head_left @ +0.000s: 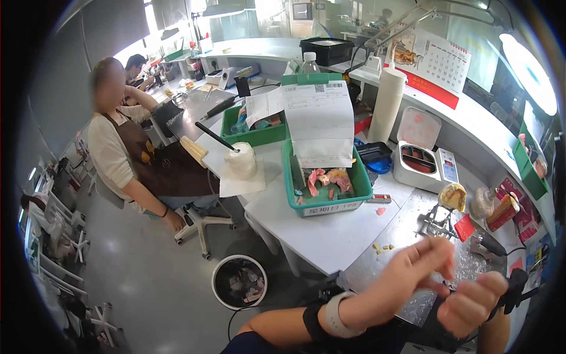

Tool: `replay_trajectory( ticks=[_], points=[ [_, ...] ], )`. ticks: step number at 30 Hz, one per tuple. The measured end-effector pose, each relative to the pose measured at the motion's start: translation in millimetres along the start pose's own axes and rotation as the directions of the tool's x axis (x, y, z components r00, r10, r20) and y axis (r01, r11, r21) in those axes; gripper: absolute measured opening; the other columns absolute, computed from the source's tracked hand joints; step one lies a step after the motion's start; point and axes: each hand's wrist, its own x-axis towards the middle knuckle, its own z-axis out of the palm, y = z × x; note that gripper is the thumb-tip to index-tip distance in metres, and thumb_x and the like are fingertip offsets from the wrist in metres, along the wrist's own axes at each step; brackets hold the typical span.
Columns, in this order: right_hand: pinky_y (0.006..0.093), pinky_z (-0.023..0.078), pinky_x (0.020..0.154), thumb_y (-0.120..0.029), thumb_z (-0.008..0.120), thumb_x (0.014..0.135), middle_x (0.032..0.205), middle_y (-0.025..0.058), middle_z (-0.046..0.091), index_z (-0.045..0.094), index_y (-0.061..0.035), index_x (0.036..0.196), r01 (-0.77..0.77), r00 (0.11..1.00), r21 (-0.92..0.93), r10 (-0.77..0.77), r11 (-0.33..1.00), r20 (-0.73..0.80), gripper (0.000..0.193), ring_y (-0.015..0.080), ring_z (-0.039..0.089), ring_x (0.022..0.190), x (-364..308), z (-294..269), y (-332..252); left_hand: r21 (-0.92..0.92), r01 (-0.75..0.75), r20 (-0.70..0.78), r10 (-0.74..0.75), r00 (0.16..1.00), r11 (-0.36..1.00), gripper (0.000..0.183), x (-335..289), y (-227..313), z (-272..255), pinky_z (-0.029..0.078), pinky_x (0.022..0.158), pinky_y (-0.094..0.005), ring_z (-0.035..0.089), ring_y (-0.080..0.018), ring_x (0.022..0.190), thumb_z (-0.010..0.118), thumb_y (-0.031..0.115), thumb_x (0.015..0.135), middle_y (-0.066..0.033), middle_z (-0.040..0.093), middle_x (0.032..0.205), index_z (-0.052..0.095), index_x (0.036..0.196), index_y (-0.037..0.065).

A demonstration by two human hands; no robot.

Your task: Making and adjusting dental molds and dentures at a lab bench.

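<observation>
The person's left hand [415, 268], a pale smooth strap around its wrist, has its fingers bent in toward the thumb; the right hand [471, 304] is curled into a loose fist just beside it. Whether either grips something small cannot be told. Beyond them, on the scuffed grey metal benchtop [407, 225], sits a shiny, jointed metal frame [436, 223] bearing a rounded, matte cream-and-yellow cast [453, 197]. The cast stands raised, its curved edge upward; the frame lies lower, its long axis running roughly left to right. A flat, angular red piece [464, 227] is just beside the frame. Small, lumpy yellow bits [384, 248] lie left of it, and flaky white shavings [474, 268] litter the metal near the hands.
</observation>
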Motion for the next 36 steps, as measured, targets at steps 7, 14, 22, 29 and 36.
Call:
replay_trajectory(
  ticks=[7, 14, 22, 29, 36],
  points=[
    [0.0335, 0.05, 0.069, 0.004, 0.078, 0.071, 0.09, 0.0062, 0.058, 0.072, -0.0096, 0.097, -0.549, 0.827, 0.149, 0.51, 0.822, 0.237, 0.03, 0.0246, 0.062, 0.08, 16.9, -7.9, 12.5, 0.948, -0.118, 0.29, 0.646, 0.706, -0.296, 0.034, 39.2, 23.2, -45.8, 0.052, 0.077, -0.0341, 0.063, -0.0283, 0.092, 0.07, 0.014, 0.091, -0.0122, 0.067, 0.109, 0.064, 0.123, 0.003],
    [0.0333, 0.05, 0.063, 0.006, 0.08, 0.073, 0.085, 0.0086, 0.065, 0.066, -0.0054, 0.1, -0.731, 0.646, 0.38, 0.754, 0.567, 0.117, 0.033, 0.0231, 0.063, 0.072, 8.2, -0.3, 3.5, 0.849, -0.516, 0.37, 0.574, 0.73, 0.109, 0.03, 9.6, -4.5, -7.1, 0.053, 0.074, -0.0318, 0.068, -0.0212, 0.091, 0.078, 0.007, 0.082, -0.006, 0.071, 0.1, 0.07, 0.111, 0.008],
    [0.0329, 0.052, 0.066, -0.001, 0.083, 0.071, 0.092, 0.0086, 0.064, 0.066, -0.0052, 0.094, -0.572, 0.82, 0.264, 0.544, 0.777, 0.176, 0.029, 0.0211, 0.062, 0.076, 12.0, -4.2, 8.9, 0.801, -0.568, 0.319, 0.669, 0.671, 0.189, 0.03, -7.2, -5.0, -5.1, 0.056, 0.069, -0.029, 0.069, -0.0197, 0.089, 0.076, -0.003, 0.082, -0.0106, 0.069, 0.104, 0.07, 0.11, 0.004],
    [0.034, 0.052, 0.065, -0.006, 0.077, 0.066, 0.097, 0.0075, 0.061, 0.069, -0.0046, 0.094, -0.142, 0.968, -0.08, 0.155, 0.987, 0.195, 0.03, 0.0206, 0.06, 0.08, 18.4, 7.5, 59.2, 0.846, -0.139, -0.152, 0.484, 0.862, 0.515, 0.029, -10.9, 5.1, -15.3, 0.054, 0.063, -0.0215, 0.067, -0.0087, 0.077, 0.06, 0.007, 0.099, -0.0064, 0.07, 0.11, 0.061, 0.128, 0.003],
    [0.0346, 0.054, 0.077, -0.021, 0.069, 0.08, 0.088, 0.0044, 0.066, 0.069, -0.0128, 0.082, -0.387, 0.782, -0.258, 0.463, 0.885, 0.417, 0.008, 0.0235, 0.066, 0.088, -16.7, 121.8, 176.2, 0.91, -0.032, -0.255, 0.62, 0.742, 0.413, 0.016, -32.0, -7.5, -82.6, 0.035, 0.046, -0.0189, 0.048, -0.0052, 0.043, 0.061, 0.009, 0.099, -0.0018, 0.058, 0.057, 0.067, 0.089, -0.002]
  ],
)
